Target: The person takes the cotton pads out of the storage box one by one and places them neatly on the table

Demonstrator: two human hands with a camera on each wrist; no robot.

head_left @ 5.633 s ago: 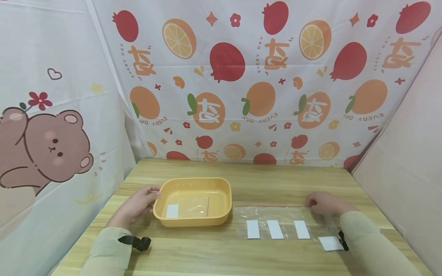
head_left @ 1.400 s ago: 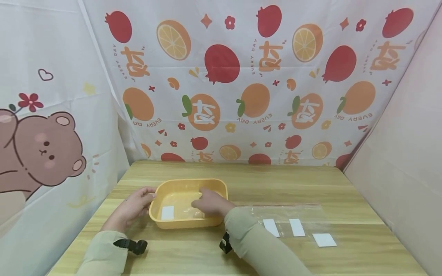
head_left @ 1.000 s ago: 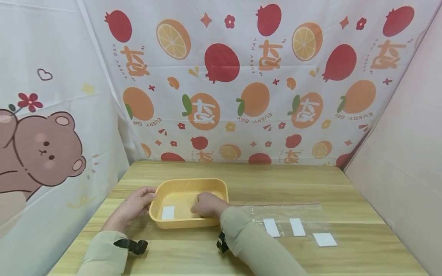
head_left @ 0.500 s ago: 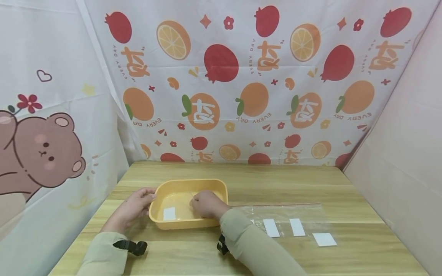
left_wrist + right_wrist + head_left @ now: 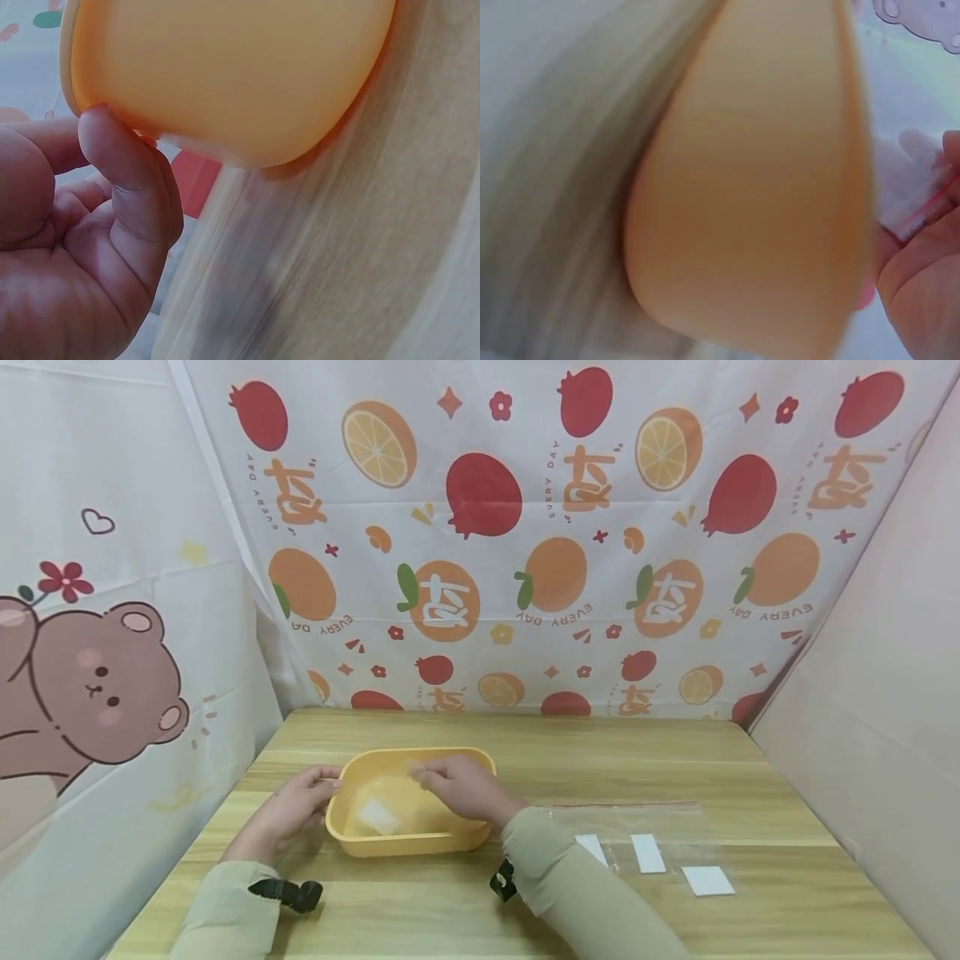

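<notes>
A yellow plastic tub (image 5: 408, 846) stands on the table, left of centre. At its left end my left hand (image 5: 292, 810) pinches the rim; the left wrist view shows the thumb (image 5: 120, 161) against the wall. Over the tub's right half, my right hand (image 5: 468, 789) pinches a clear zip bag by its end. The bag's white label (image 5: 378, 817) looks blurred, tilted inside the tub. In the right wrist view the bag (image 5: 911, 180) with its red zip line lies against the fingers, partly hidden by the tub wall (image 5: 750, 172).
Several more clear zip bags (image 5: 626, 818) lie overlapping in a row to the right, with white labels (image 5: 648, 853); the right forearm covers part of them. The rightmost label (image 5: 708, 881) lies turned sideways. Printed cloth (image 5: 510, 585) hangs behind the wooden table (image 5: 600, 752).
My right hand has come from the bags on the right into the tub, taken hold of the bag there and risen slightly; its label has shifted right and tilted. My left hand stays at the rim.
</notes>
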